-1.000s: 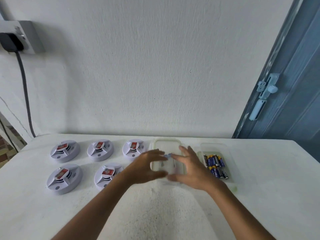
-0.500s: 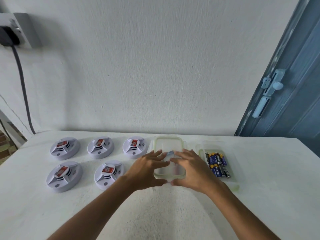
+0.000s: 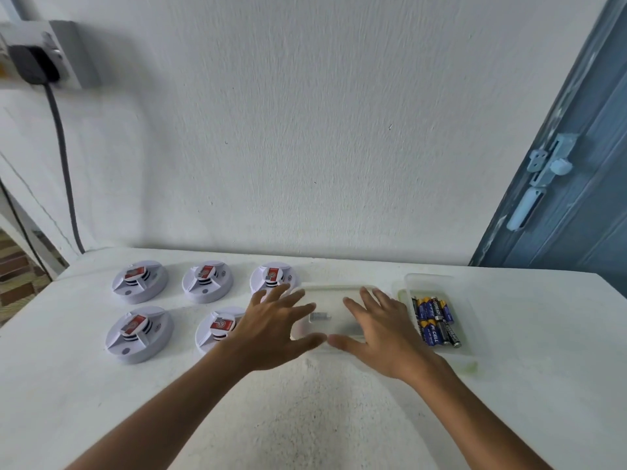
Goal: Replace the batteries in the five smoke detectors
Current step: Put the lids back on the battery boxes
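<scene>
Several white round smoke detectors (image 3: 139, 281) with red labels lie in two rows on the left of the white table (image 3: 305, 418). A clear plastic container (image 3: 334, 295) sits in the middle. My left hand (image 3: 271, 325) and my right hand (image 3: 380, 325) hover over or rest on it with fingers spread and straight. A small grey object (image 3: 320, 316) shows between the hands. To the right, an open clear tray (image 3: 437, 283) holds several blue and black batteries (image 3: 436, 320).
A white wall rises behind the table. A blue door with a pale latch (image 3: 543, 178) stands at the right. A socket with a black plug (image 3: 32, 64) and cable is on the wall at upper left.
Both hands have flattened and spread their fingers over the clear container, which sat more plainly between them before. The detectors and batteries have not moved.
</scene>
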The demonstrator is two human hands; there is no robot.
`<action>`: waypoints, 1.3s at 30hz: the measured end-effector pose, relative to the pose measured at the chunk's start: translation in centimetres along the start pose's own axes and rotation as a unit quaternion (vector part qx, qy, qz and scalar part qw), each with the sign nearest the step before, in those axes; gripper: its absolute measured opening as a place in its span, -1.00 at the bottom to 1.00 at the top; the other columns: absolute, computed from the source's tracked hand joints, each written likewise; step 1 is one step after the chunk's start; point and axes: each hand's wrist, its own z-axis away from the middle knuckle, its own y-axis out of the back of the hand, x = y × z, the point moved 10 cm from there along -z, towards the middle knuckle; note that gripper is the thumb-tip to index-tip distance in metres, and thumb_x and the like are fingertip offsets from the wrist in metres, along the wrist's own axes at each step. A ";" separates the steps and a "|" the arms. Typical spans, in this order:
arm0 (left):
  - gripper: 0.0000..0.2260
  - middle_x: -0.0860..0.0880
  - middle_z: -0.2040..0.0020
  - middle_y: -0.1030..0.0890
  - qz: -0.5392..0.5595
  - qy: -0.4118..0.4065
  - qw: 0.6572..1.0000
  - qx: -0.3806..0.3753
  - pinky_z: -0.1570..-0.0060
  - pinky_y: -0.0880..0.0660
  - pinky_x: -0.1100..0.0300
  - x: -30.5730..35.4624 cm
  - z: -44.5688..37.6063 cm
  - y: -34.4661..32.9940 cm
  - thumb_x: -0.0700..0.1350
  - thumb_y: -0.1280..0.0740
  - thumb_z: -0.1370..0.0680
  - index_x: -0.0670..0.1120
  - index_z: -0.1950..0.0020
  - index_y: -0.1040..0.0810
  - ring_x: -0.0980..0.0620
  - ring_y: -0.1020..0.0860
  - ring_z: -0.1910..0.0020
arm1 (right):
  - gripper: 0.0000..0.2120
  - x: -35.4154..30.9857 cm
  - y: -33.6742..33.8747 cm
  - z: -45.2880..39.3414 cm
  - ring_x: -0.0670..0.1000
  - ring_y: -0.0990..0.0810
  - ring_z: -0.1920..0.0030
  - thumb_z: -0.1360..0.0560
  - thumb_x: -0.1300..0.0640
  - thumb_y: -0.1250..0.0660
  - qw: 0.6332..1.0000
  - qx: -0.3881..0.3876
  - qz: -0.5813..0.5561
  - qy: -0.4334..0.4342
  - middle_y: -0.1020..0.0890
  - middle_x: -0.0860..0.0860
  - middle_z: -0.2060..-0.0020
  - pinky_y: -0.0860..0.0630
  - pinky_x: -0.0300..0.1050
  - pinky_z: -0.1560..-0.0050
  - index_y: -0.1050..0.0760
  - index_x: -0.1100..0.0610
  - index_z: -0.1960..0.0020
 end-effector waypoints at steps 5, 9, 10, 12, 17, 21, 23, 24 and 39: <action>-0.01 -0.02 -0.55 -0.16 0.020 -0.043 0.999 0.028 -0.47 0.03 -0.05 0.1 -0.4 -0.5 0.60 -0.01 -0.26 -0.01 -0.50 -0.29 -0.04 -0.06 -0.55 | -0.08 0.5 0.3 0.6 0.04 0.08 -0.56 -0.36 -0.39 -0.32 0.999 -0.030 0.018 0.019 0.00 0.02 -0.57 0.02 0.11 -0.51 -0.02 -0.08 -0.56; -0.23 -0.11 -0.41 -0.44 0.054 -0.062 0.992 0.097 -0.35 -0.30 0.02 0.3 -0.7 -0.7 0.33 -0.42 -0.34 -0.16 -0.36 -0.48 -0.06 -0.35 -0.44 | -0.23 0.5 0.7 0.5 0.01 -0.01 -0.54 -0.43 -0.22 -0.34 0.999 0.040 0.004 0.030 -0.11 0.00 -0.55 0.00 0.00 -0.49 -0.12 -0.07 -0.54; -0.25 -0.11 -0.40 -0.46 0.057 -0.060 0.991 0.103 -0.32 -0.33 0.05 0.2 -0.8 -0.7 0.29 -0.46 -0.32 -0.17 -0.35 -0.50 -0.06 -0.38 -0.42 | -0.24 0.7 0.7 0.5 0.00 -0.02 -0.54 -0.43 -0.22 -0.35 0.998 0.052 -0.008 0.031 -0.13 -0.01 -0.55 -0.01 -0.01 -0.49 -0.15 -0.07 -0.53; -0.25 -0.11 -0.38 -0.48 0.060 -0.058 0.990 0.110 -0.28 -0.38 0.03 0.0 -0.9 -0.7 0.29 -0.45 -0.31 -0.17 -0.33 -0.51 -0.06 -0.40 -0.40 | -0.25 1.0 0.7 0.5 -0.01 -0.04 -0.54 -0.42 -0.23 -0.36 0.996 0.071 -0.033 0.031 -0.16 -0.03 -0.54 -0.02 -0.03 -0.49 -0.19 -0.06 -0.52; -0.29 -0.11 -0.29 -0.55 0.038 -0.056 0.988 0.137 -0.15 -0.51 0.01 0.4 -0.8 -0.3 0.31 -0.38 -0.31 -0.17 -0.26 -0.58 -0.06 -0.49 -0.32 | -0.28 1.1 0.9 0.5 0.01 -0.09 -0.54 -0.43 -0.18 -0.38 0.993 0.097 -0.045 0.040 -0.21 -0.02 -0.52 -0.03 -0.07 -0.49 -0.25 -0.02 -0.50; -0.36 -0.12 -0.25 -0.59 0.040 -0.063 0.985 0.153 -0.09 -0.55 -0.01 0.4 -0.9 -0.2 0.22 -0.46 -0.31 -0.18 -0.22 -0.61 -0.10 -0.53 -0.28 | -0.32 0.9 1.1 0.3 0.03 -0.15 -0.52 -0.44 -0.15 -0.37 0.992 0.115 -0.030 0.045 -0.26 0.00 -0.50 -0.07 -0.06 -0.48 -0.28 0.02 -0.49; -0.40 -0.13 -0.27 -0.58 0.058 -0.071 0.983 0.160 -0.12 -0.55 -0.06 0.2 -0.8 -0.2 0.16 -0.52 -0.32 -0.16 -0.23 -0.60 -0.14 -0.51 -0.30 | -0.30 1.0 1.1 0.2 0.06 -0.25 -0.48 -0.40 -0.21 -0.39 0.992 0.119 -0.025 0.043 -0.35 0.02 -0.46 -0.16 0.00 -0.45 -0.35 0.03 -0.45; -0.45 -0.13 -0.25 -0.59 0.054 -0.072 0.981 0.169 -0.11 -0.55 -0.07 0.3 -0.7 0.0 0.11 -0.55 -0.31 -0.13 -0.22 -0.61 -0.17 -0.51 -0.27 | -0.28 1.0 1.2 0.2 0.08 -0.33 -0.43 -0.36 -0.29 -0.38 0.991 0.123 -0.017 0.041 -0.42 0.03 -0.42 -0.24 0.03 -0.41 -0.41 0.04 -0.41; 0.03 0.01 -0.51 0.31 0.111 0.009 0.991 -0.067 -0.42 0.36 -0.26 3.6 -1.5 -2.9 0.54 -0.26 -0.22 0.00 -0.50 -0.07 -0.10 0.45 -0.47 | -0.65 0.4 3.8 3.0 -0.08 -0.57 0.16 -0.43 0.03 -0.23 0.942 0.291 -0.144 0.082 -0.67 -0.03 0.22 -0.58 -0.08 0.16 -0.66 0.19 -0.04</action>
